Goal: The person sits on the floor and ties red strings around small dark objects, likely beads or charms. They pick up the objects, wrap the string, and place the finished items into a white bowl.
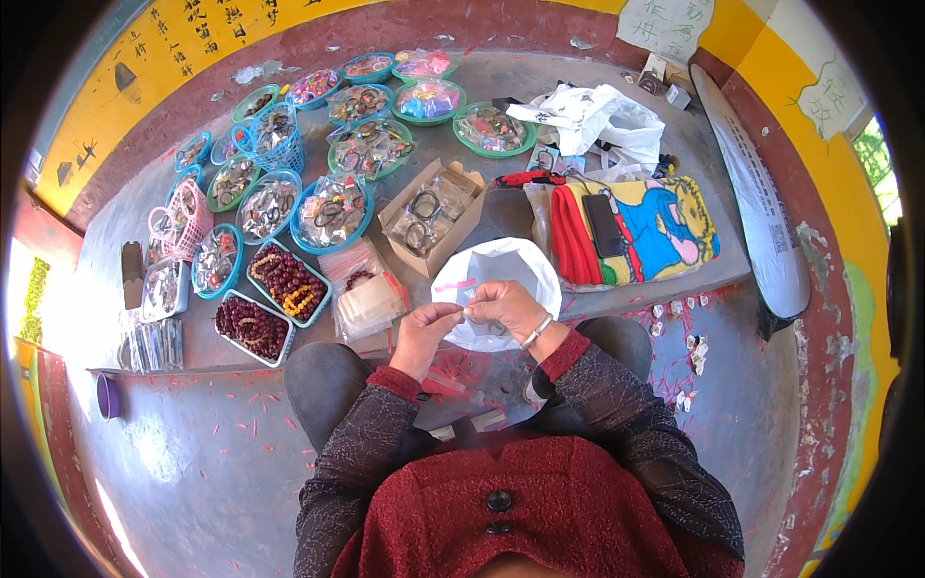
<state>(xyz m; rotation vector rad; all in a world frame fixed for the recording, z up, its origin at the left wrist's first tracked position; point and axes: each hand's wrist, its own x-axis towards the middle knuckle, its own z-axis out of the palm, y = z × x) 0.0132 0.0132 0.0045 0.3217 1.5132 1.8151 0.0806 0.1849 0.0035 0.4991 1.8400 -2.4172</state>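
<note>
I see my left hand (pixel 424 332) and right hand (pixel 503 306) meeting just above my knees, fingertips pinched together on something small between them. It is too tiny for me to name; a pale sliver, perhaps a little packet or ring. Both grips are closed on it, thumb against forefinger, which I judge suits fine work that needs two hands close to the body and under my eyes. A bangle sits on the right wrist.

Directly behind the hands lies an open white bag (pixel 496 279) on the edge of the desk (pixel 578 87), its mouth turned toward me, so that it is near at hand. Just left of it is a stack of clear packets (pixel 366 299), again within easy reach.

Farther out, the stock is sorted by kind: two trays of dark red beads (pixel 275 299) to my left, a cardboard box (pixel 432 217) of bracelets ahead, and many round green and blue baskets (pixel 371 144) of wrapped pieces fanned across the desk, each visible from where I sit. To the right rests a bright cloth bag (pixel 655 226) with a dark phone (pixel 604 223) on it, kept apart from the goods. Red scraps litter the floor (pixel 212 453) around my legs.
</note>
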